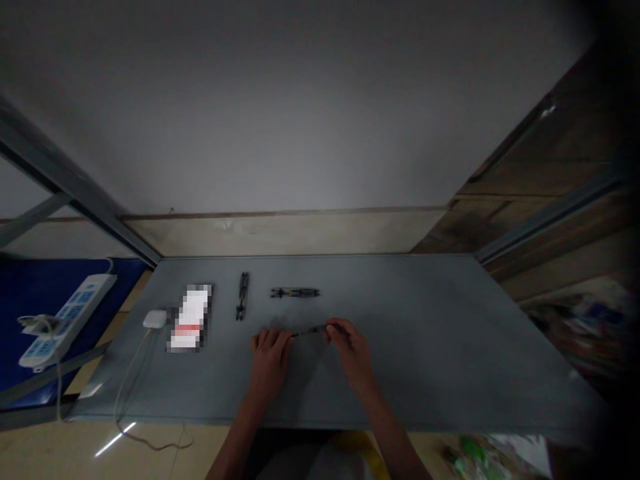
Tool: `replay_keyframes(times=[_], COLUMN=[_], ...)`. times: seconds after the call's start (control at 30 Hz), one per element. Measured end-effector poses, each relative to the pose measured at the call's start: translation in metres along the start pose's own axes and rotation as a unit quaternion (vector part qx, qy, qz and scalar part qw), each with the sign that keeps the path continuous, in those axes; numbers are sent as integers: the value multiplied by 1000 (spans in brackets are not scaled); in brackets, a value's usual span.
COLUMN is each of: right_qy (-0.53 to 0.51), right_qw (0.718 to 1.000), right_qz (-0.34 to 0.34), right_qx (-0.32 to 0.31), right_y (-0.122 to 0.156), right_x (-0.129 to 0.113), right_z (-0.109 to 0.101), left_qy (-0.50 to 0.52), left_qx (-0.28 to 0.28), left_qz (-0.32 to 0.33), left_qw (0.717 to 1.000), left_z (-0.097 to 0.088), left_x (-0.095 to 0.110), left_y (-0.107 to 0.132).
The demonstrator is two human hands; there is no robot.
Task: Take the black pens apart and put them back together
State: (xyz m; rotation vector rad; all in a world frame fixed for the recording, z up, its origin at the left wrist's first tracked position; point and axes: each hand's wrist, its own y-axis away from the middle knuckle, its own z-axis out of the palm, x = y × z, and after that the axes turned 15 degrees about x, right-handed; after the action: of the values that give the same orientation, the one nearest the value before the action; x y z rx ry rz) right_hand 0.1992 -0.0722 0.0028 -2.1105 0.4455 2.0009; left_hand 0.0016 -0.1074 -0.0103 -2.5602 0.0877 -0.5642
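Fingers: left hand and right hand grasped a slim dark tool (kind too small to tell).
Place: surface front half, two dark tools beyond.

Pliers, probably, and second tool beyond hands; pixelated package to left.

Bare left hand, bare right hand, bare forearms, pale garment at the lower edge, slightly blurred
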Motion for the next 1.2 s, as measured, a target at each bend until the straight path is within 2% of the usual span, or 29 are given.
replay_keyframes(times=[0.3,0.47,0.83,1.2], right_qy=[23,22,58,82], right_qw=[999,999,989,987], right_qz=[-19,4,8,-9], right_qx=[-18,-44,-138,-138], right_y=[-4,2,14,11], right_x=[2,-4,-3,0], right_z=[-5,-1,13,12], left_qy=[11,13,41,59], left_qx=[-12,-15,-39,-60], left_qz=[-10,-6,-9,10], left_qw=[1000,1000,998,996], left_z=[1,1,-2,-3], left_x=[-2,-1,3,2], left_y=[2,2,1,2])
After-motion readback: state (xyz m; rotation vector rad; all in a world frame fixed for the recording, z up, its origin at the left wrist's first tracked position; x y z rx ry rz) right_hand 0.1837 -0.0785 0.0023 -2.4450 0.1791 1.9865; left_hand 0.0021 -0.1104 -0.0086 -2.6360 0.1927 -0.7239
